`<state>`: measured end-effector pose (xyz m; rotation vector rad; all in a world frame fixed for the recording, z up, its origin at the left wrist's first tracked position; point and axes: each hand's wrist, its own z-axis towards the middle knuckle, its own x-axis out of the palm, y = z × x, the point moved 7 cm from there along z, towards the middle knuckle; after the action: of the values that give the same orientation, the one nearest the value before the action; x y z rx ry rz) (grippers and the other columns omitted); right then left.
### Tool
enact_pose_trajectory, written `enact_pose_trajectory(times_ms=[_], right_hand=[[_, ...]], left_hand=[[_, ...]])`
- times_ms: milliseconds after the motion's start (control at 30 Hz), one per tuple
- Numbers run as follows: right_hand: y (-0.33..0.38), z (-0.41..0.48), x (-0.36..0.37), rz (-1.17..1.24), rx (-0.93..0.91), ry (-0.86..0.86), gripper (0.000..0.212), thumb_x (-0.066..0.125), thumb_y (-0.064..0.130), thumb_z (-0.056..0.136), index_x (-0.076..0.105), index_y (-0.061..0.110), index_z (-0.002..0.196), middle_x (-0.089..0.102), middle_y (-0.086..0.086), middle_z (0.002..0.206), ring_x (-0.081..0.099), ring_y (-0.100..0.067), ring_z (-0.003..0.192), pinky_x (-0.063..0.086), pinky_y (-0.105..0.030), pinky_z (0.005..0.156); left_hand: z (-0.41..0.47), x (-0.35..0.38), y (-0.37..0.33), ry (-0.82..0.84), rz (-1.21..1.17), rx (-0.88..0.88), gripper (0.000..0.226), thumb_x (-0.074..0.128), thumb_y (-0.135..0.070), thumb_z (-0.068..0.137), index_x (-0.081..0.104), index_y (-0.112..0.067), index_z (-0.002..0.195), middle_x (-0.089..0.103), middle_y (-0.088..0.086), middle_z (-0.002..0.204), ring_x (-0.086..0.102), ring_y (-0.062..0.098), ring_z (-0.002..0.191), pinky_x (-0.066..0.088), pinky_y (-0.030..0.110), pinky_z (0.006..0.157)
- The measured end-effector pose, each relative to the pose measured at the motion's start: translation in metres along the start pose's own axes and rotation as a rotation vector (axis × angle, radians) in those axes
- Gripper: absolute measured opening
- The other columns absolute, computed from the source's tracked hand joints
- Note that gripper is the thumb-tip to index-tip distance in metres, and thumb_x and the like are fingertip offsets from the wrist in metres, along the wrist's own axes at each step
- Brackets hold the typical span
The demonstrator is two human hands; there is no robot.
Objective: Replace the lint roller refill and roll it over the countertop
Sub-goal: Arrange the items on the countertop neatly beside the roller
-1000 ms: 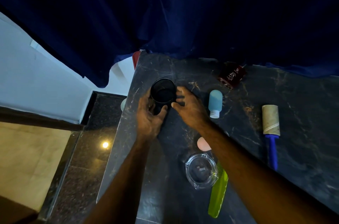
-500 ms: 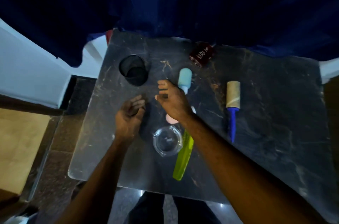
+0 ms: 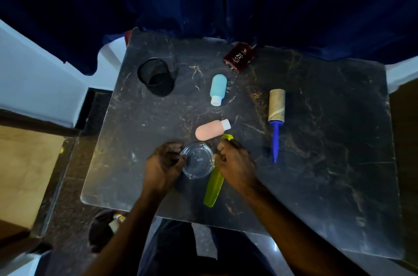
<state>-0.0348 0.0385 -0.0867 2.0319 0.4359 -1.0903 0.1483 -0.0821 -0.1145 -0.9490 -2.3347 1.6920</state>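
The lint roller [image 3: 276, 107] lies on the dark marble countertop [image 3: 328, 140] at the right, with a bare brown cardboard core and a blue handle pointing toward me. No hand touches it. My left hand [image 3: 161, 166] and my right hand [image 3: 236, 166] are to its left, one on each side of a clear glass ashtray [image 3: 198, 162]. Both hands' fingers curl against its rim. The hands are blurred.
A lime green comb [image 3: 212, 189] lies partly under my right hand. A pink bottle [image 3: 210, 130] and a blue bottle [image 3: 218, 88] lie beyond the ashtray. A black mesh cup [image 3: 156, 76] stands far left, a dark red box [image 3: 239, 58] at the back. Dark blue curtain behind.
Both hands let go of the black mesh cup, drew back toward me and closed in on the glass ashtray. The pink bottle, hidden before, now shows.
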Motion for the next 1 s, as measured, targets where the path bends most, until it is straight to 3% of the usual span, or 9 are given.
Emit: enact_pose_trajectory(times_ms=[133,300,433,533,700,800,1000], right_hand=[[-0.002,-0.003,0.013,0.023,0.086,0.066,0.02,0.059,0.042,0.087,0.054,0.024,0.094,0.068,0.002,0.098,0.067,-0.023,0.09,0.056,-0.035,0.079],[0.005,-0.006,0.026,0.023,0.152,0.089,0.021,0.059,0.042,0.09,0.049,0.024,0.087,0.067,0.001,0.087,0.068,-0.022,0.084,0.056,-0.034,0.073],[0.021,-0.005,0.026,0.054,0.192,0.078,0.025,0.06,0.043,0.09,0.048,0.021,0.087,0.066,0.0,0.084,0.067,-0.025,0.081,0.057,-0.036,0.072],[0.046,0.007,0.016,0.081,0.14,0.003,0.02,0.061,0.037,0.088,0.048,0.022,0.087,0.066,-0.002,0.085,0.065,-0.024,0.079,0.052,-0.032,0.067],[0.091,0.054,0.009,0.098,0.053,-0.03,0.016,0.062,0.028,0.087,0.05,0.02,0.082,0.064,0.0,0.079,0.061,-0.02,0.073,0.04,-0.028,0.059],[0.108,0.082,0.012,0.066,0.025,-0.044,0.014,0.063,0.029,0.088,0.054,0.018,0.088,0.067,-0.003,0.089,0.065,-0.023,0.081,0.047,-0.03,0.066],[0.133,0.124,0.026,-0.013,-0.004,-0.026,0.02,0.064,0.03,0.091,0.057,0.017,0.104,0.068,-0.006,0.103,0.066,-0.022,0.092,0.053,-0.033,0.075]], left_hand=[[0.0,0.0,0.007,0.073,0.119,0.024,0.03,0.084,-0.005,0.084,0.073,-0.013,0.111,0.08,0.002,0.099,0.077,0.022,0.086,0.064,0.041,0.08],[0.007,-0.002,0.004,0.055,0.188,0.066,0.03,0.086,-0.007,0.081,0.075,-0.02,0.105,0.079,-0.004,0.095,0.076,0.012,0.083,0.064,0.036,0.078],[0.009,-0.014,0.002,0.032,0.053,0.003,0.023,0.08,0.009,0.083,0.072,-0.001,0.102,0.078,0.013,0.095,0.076,0.028,0.085,0.063,0.041,0.077],[0.019,-0.033,-0.001,0.002,-0.09,0.01,0.019,0.072,0.017,0.085,0.066,0.014,0.103,0.075,0.028,0.1,0.073,0.027,0.087,0.061,0.03,0.078],[0.054,-0.069,-0.02,-0.057,-0.093,0.053,0.022,0.078,0.002,0.087,0.07,0.004,0.108,0.08,0.01,0.101,0.077,0.018,0.093,0.062,0.027,0.079],[0.081,-0.08,-0.024,-0.075,-0.1,0.066,0.02,0.077,0.004,0.088,0.07,0.006,0.106,0.08,0.01,0.097,0.078,0.016,0.088,0.061,0.026,0.075],[0.116,-0.092,-0.014,-0.127,-0.134,-0.014,0.02,0.069,0.015,0.089,0.064,0.018,0.108,0.072,0.036,0.104,0.071,0.033,0.09,0.061,0.053,0.082]])
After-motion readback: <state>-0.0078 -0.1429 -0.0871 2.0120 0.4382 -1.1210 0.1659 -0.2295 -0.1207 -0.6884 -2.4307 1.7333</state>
